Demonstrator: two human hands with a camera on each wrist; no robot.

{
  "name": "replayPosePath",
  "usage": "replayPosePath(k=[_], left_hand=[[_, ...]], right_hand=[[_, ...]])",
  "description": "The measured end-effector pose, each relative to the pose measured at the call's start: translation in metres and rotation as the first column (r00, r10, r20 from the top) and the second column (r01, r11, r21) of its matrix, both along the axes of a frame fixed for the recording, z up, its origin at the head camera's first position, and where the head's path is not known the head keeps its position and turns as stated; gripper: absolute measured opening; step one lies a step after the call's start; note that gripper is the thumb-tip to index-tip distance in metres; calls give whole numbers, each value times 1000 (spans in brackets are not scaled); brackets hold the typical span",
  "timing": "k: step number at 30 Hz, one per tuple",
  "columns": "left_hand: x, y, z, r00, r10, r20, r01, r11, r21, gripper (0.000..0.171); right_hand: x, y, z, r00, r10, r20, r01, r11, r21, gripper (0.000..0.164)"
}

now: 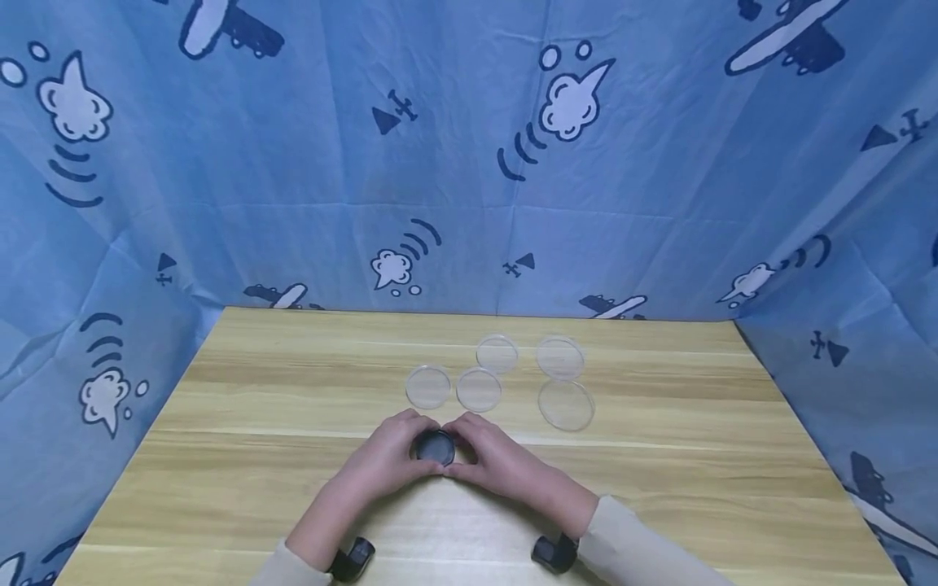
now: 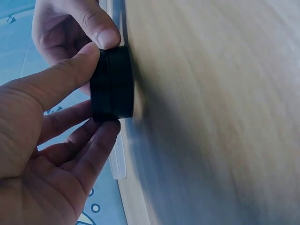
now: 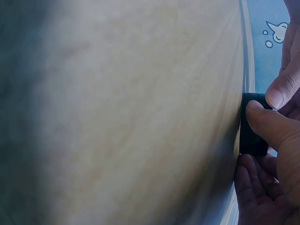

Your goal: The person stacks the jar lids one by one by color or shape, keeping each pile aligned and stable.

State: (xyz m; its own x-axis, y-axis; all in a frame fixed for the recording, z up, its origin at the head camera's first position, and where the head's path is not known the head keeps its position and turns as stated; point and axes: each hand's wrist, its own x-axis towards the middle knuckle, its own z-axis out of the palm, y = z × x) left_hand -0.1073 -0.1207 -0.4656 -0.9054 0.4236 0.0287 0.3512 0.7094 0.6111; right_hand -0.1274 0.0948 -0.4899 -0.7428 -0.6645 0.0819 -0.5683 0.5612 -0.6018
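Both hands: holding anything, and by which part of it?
A round black object, gripped by its side wall by both the left hand and right hand.

The head view is evenly lit, with pale glare on the near table [image 1: 447, 541] and soft shadows under the left hand [image 1: 388, 457] and right hand [image 1: 497, 457]. Both wrist views are dimmer, the table smeared out of focus; a broad shadow trails from the black case [image 2: 113, 84], and the right wrist view's left edge is dark blur
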Motion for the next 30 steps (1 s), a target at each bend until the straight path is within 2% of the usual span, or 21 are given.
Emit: replayPosePath(k=[9, 30], left_hand=[[0, 1, 0, 1000, 11, 20, -11, 1000, 18, 46], [0, 4, -3, 999, 21, -30, -20, 999, 27, 47]], right_hand=[[0, 0, 1, 1000, -9, 8, 9, 1000, -17, 47], [1, -2, 1, 1000, -26, -12, 26, 1000, -18, 45]])
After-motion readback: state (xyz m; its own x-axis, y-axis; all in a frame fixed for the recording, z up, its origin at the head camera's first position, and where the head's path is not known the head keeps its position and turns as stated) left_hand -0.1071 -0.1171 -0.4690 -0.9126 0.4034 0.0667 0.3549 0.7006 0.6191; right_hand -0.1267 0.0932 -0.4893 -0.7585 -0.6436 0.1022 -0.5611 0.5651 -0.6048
